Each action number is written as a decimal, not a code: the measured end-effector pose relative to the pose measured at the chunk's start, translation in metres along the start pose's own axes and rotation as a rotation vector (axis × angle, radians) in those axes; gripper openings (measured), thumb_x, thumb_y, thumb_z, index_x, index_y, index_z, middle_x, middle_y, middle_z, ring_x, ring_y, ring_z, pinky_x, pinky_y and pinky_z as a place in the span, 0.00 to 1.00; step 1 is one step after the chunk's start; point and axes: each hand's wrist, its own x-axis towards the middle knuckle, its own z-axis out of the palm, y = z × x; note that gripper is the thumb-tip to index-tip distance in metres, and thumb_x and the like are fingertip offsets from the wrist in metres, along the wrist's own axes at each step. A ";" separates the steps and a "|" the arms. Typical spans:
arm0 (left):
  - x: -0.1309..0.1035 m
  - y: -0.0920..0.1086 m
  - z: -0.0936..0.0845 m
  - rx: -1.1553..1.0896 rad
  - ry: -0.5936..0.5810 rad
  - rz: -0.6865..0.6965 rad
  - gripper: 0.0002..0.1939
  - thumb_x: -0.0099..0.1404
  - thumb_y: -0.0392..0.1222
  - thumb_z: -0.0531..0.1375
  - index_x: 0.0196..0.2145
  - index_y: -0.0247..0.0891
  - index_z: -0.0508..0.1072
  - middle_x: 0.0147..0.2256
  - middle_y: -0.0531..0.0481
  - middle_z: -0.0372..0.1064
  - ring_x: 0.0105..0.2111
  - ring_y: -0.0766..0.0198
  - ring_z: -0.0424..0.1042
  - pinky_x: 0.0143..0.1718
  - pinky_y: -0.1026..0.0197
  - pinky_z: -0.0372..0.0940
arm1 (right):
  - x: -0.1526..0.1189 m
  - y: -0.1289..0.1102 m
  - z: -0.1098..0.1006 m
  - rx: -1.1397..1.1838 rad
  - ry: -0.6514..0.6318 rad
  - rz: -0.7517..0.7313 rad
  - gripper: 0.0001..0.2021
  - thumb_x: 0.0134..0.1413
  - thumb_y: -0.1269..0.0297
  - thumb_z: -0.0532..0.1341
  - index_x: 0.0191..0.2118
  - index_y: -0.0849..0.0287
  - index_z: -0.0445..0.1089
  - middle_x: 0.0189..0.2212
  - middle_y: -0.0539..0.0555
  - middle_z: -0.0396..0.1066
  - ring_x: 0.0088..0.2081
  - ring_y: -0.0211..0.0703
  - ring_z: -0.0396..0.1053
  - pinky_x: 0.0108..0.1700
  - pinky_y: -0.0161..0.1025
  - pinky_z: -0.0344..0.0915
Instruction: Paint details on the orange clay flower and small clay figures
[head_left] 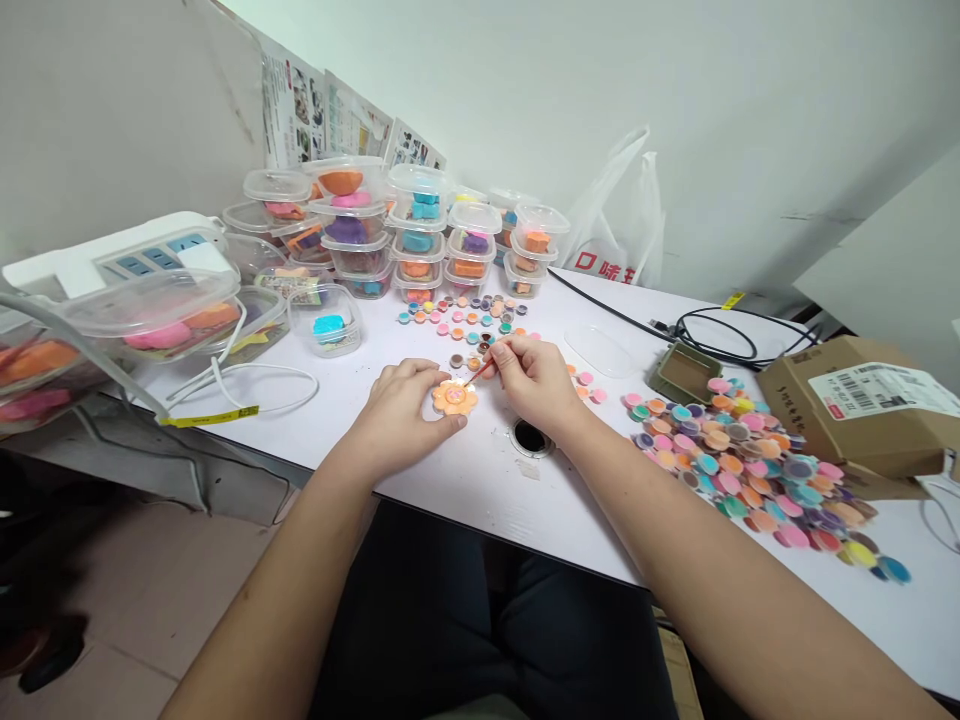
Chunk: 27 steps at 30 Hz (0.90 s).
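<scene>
An orange flower-shaped piece (455, 398) with a pinkish centre lies at the middle of the white table. My left hand (405, 415) grips its left edge between thumb and fingers. A thin reddish brush (478, 374) is pinched in my right hand (529, 380), its tip over the flower's centre. Behind my hands are rows of small round paint pots (457, 332) in many colours. The fingertips of my left hand are partly hidden behind the flower.
Stacked clear containers (352, 245) with coloured pieces stand at the back left, beside a power strip (142, 255). A pile of paint pots (735, 450), a green tray (684, 373) and a cardboard box (855, 410) are right. A round hole (531, 437) lies below my right hand.
</scene>
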 end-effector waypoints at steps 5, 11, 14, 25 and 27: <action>0.000 0.000 -0.001 -0.009 -0.007 -0.007 0.28 0.61 0.56 0.64 0.56 0.42 0.73 0.60 0.43 0.65 0.62 0.47 0.61 0.65 0.44 0.55 | 0.001 0.000 0.001 -0.061 -0.008 0.079 0.17 0.68 0.60 0.55 0.30 0.58 0.76 0.28 0.53 0.79 0.32 0.43 0.75 0.41 0.41 0.67; -0.001 0.000 0.000 -0.009 -0.012 -0.021 0.29 0.61 0.57 0.64 0.56 0.40 0.73 0.61 0.43 0.64 0.63 0.46 0.60 0.66 0.44 0.54 | 0.000 0.004 0.003 0.005 0.135 0.269 0.20 0.66 0.51 0.57 0.28 0.58 0.73 0.25 0.52 0.78 0.21 0.38 0.67 0.28 0.37 0.63; 0.000 -0.001 0.001 0.007 -0.010 -0.018 0.29 0.61 0.56 0.63 0.56 0.41 0.73 0.61 0.44 0.65 0.62 0.47 0.61 0.66 0.44 0.55 | -0.001 0.004 0.007 0.124 0.118 0.335 0.22 0.65 0.47 0.57 0.28 0.58 0.73 0.26 0.53 0.79 0.18 0.36 0.65 0.23 0.36 0.62; 0.000 -0.002 0.001 0.009 0.001 -0.008 0.28 0.61 0.56 0.64 0.56 0.41 0.73 0.60 0.44 0.65 0.62 0.48 0.61 0.66 0.44 0.55 | -0.002 0.002 0.008 0.123 0.154 0.391 0.22 0.64 0.47 0.59 0.26 0.58 0.72 0.26 0.56 0.79 0.17 0.36 0.66 0.21 0.35 0.63; 0.000 -0.002 0.002 0.009 -0.001 -0.004 0.28 0.61 0.56 0.64 0.56 0.41 0.73 0.60 0.44 0.65 0.62 0.47 0.61 0.66 0.44 0.55 | -0.002 0.003 0.010 0.143 0.118 0.398 0.21 0.63 0.47 0.59 0.26 0.58 0.71 0.26 0.56 0.79 0.17 0.37 0.66 0.20 0.36 0.64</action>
